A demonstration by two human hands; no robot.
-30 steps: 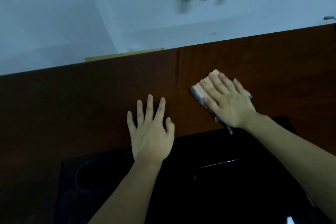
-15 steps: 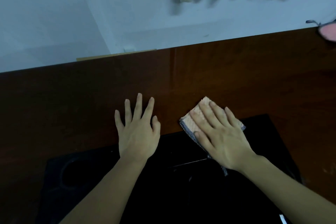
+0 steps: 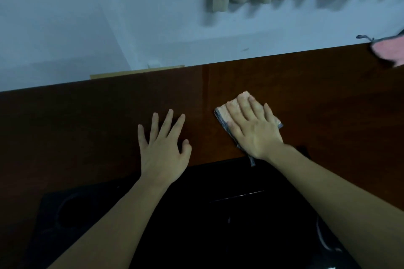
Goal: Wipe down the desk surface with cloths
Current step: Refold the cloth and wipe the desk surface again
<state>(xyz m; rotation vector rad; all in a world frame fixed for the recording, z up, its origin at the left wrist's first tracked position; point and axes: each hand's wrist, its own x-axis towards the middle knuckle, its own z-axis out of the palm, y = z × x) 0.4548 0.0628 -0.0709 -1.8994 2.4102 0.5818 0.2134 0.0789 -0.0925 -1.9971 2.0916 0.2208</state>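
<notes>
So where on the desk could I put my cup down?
Bare wood lies left of the left hand, out to the desk edge. More lies between the right hand, pressing flat on the cloth, and the pink cloth at the far right corner. The middle is crowded: both hands, with the black mat nearer you.

My right hand [image 3: 254,129] lies flat over the folded cloth [image 3: 231,109], so most of it is hidden and only its far corner, left edge and a grey strip by my wrist peek out. Over at the right edge, a second pink cloth [image 3: 391,51] is cut off by the frame, its shape unreadable. Down below, the black mat [image 3: 207,214] is too dark to make out and runs off the bottom, half covered by my forearms.
</notes>
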